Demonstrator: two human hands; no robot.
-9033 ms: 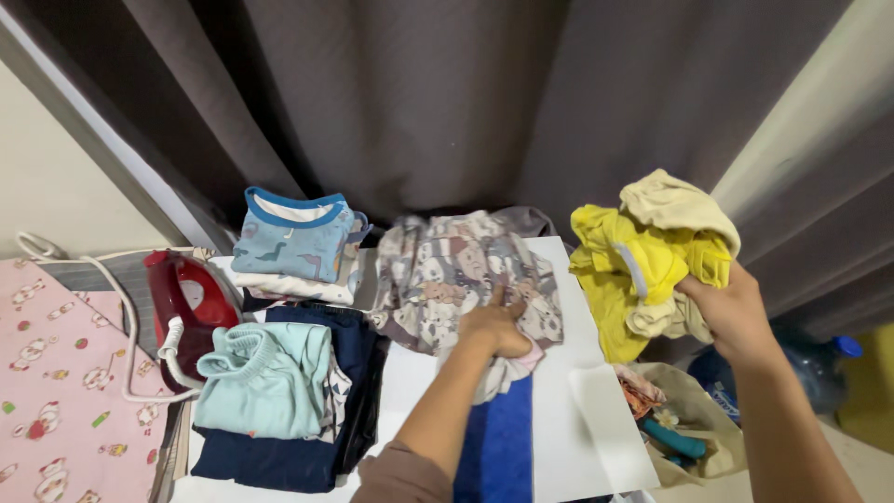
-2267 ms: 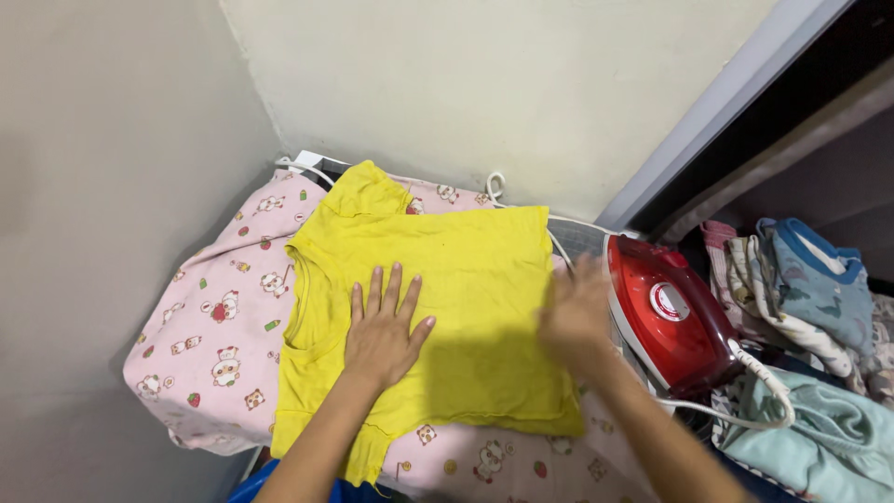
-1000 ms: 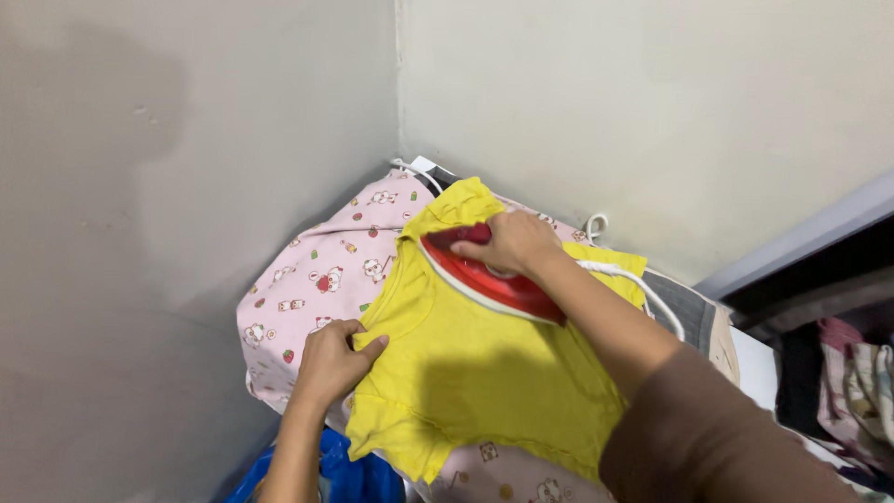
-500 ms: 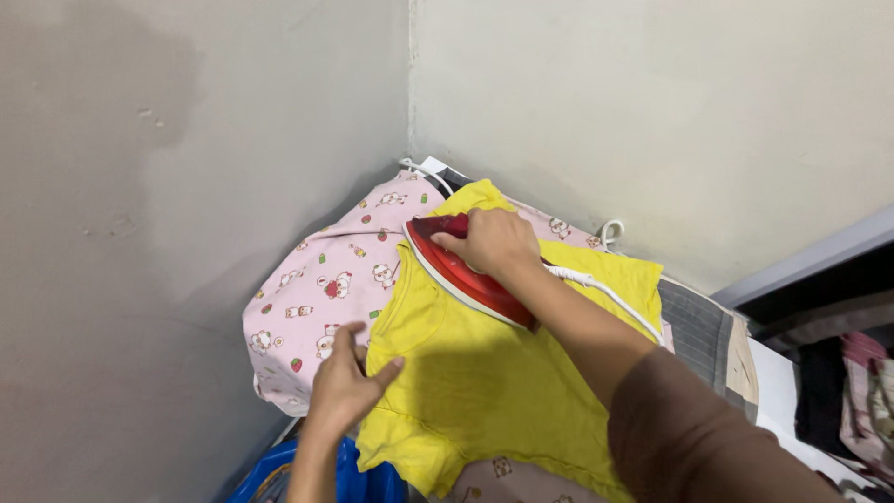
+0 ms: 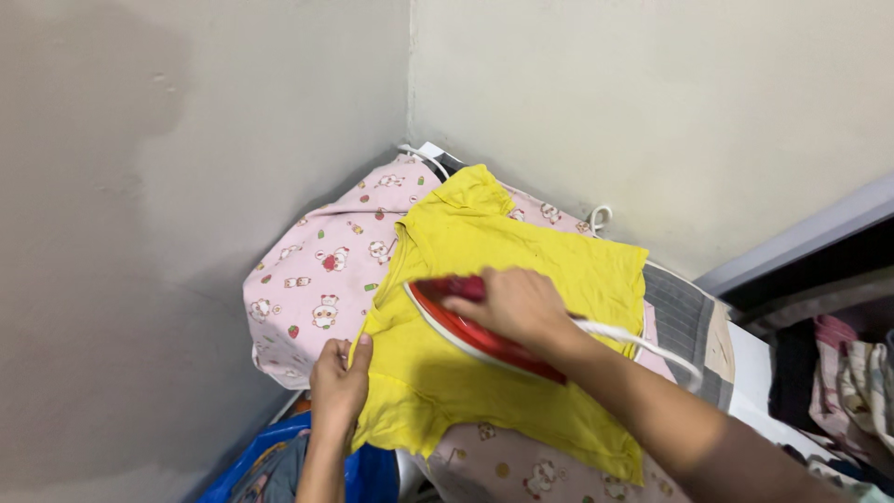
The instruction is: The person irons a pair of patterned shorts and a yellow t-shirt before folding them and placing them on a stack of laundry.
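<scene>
mostly a pressing scene. yellow shirt (image 5: 507,279) lay spread flat over the pink printed cover (image 5: 312,279) of the surface, tucked into the corner of two plain walls. all places below are given from the shirt.

right hand (image 5: 512,305) sat over the shirt's middle, grip wrapped tight around the handle of the red iron (image 5: 470,331), soleplate down on the cloth. white cord (image 5: 643,337) ran from the iron's rear across the shirt's far-right part, toward the striped padding (image 5: 684,317) just beyond its right edge.

left hand (image 5: 340,382) was at the shirt's near-left edge, grip pinching the hem, fingers (image 5: 358,352) pressed together on the fabric. this hand was near the iron's nose, not touching it.

risks, as judged from this:
- iron nose pointed toward the shirt's left side, where the pinching fingers were; a push that way could have brought hot metal against them.
- a pause in one spot could have scorched or shined the thin yellow cloth.
- cord lay over the shirt; it could have snagged, dragged the cloth and set new creases, or tugged the iron off line.
- shirt's near hem hung past the cover's edge, over a blue bag (image 5: 279,461) below; a hard pull from the left hand could have slid the whole shirt off.
- folded clothes (image 5: 847,373) lay well off to the shirt's right, clear of the iron.
</scene>
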